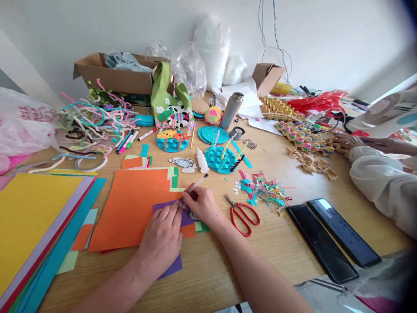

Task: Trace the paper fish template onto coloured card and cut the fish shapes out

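My right hand point(203, 203) is closed around a slim pen point(198, 182), its dark end tilted up and away to the right. The pen's tip is hidden behind my fingers. Beside it, my left hand point(163, 230) lies with fingers stretched out, pressing on a sheet of purple paper point(171, 266). A small fish cutout point(192, 214) shows partly between my hands on the purple paper; the rest is covered. Underneath and to the left lies orange paper point(130, 204). Red-handled scissors point(243, 215) rest half spread just right of my right forearm.
Stacked coloured paper point(35, 217) fills the left side. Fish cutouts point(184, 163), a white glue bottle point(202, 160) and blue paper discs point(211, 165) lie ahead. Paper scraps point(265, 189) and two phones point(321, 241) are at right. Another person's sleeve point(378, 182) reaches in there.
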The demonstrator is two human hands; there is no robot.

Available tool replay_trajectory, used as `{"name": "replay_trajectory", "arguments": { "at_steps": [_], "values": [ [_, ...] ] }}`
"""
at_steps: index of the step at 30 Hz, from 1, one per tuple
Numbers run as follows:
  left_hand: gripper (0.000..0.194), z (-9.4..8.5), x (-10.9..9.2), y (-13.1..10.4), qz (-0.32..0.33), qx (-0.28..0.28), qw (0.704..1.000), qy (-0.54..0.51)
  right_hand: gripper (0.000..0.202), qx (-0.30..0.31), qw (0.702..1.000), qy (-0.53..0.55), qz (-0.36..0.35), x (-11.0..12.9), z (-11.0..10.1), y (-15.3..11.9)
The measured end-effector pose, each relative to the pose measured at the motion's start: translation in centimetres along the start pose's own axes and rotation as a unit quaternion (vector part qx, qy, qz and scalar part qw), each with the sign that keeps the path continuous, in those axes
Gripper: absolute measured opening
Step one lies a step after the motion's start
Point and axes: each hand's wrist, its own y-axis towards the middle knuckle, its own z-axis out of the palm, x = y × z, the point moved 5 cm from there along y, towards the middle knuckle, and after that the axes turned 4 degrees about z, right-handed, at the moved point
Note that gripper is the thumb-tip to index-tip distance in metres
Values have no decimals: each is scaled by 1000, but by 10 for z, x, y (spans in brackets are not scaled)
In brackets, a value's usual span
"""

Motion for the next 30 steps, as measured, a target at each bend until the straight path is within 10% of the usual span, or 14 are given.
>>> {"name": "replay_trajectory", "arguments": {
  "at_steps": [30],
  "values": [
    [41,2,0,0,7,-6,1000,17,13,-18,999,32,7,-6,-1,0]
  ]
}}
